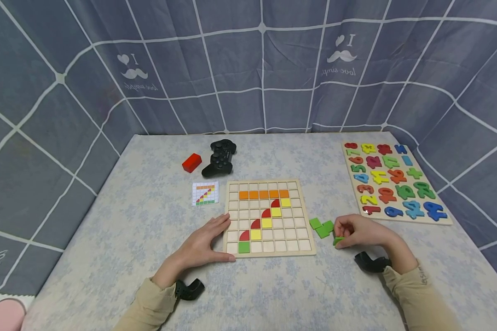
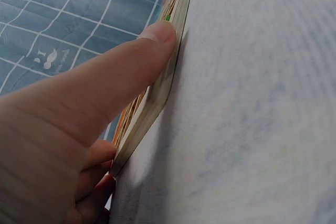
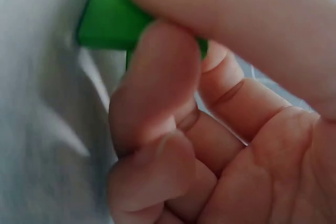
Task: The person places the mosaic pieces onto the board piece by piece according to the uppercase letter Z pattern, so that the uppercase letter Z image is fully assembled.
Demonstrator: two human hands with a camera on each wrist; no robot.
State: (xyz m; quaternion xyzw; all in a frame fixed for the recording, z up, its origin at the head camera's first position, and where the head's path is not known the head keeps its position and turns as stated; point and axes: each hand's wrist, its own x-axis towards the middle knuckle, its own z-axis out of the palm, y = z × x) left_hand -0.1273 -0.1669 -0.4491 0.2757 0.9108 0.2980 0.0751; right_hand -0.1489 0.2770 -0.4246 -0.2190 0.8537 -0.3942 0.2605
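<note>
A wooden grid board (image 1: 279,247) lies on the table, holding a row of orange tiles (image 1: 263,194), a diagonal of red quarter-round and yellow square tiles (image 1: 267,223), and one green tile (image 1: 244,247) in its bottom row. My left hand (image 1: 200,242) touches the board's lower left corner, fingers at the left side and thumb along the front edge. Right of the board, my right hand (image 1: 362,231) pinches a green square tile (image 3: 113,17) between thumb and fingers, its other fingers curled. Loose green tiles (image 1: 322,231) lie just left of that hand.
A pattern card (image 1: 205,193) lies left of the board. Behind it are a red block (image 1: 192,162) and a black game controller (image 1: 220,158). A number puzzle board (image 1: 391,184) sits at the right. Checked curtains (image 1: 240,64) surround the table.
</note>
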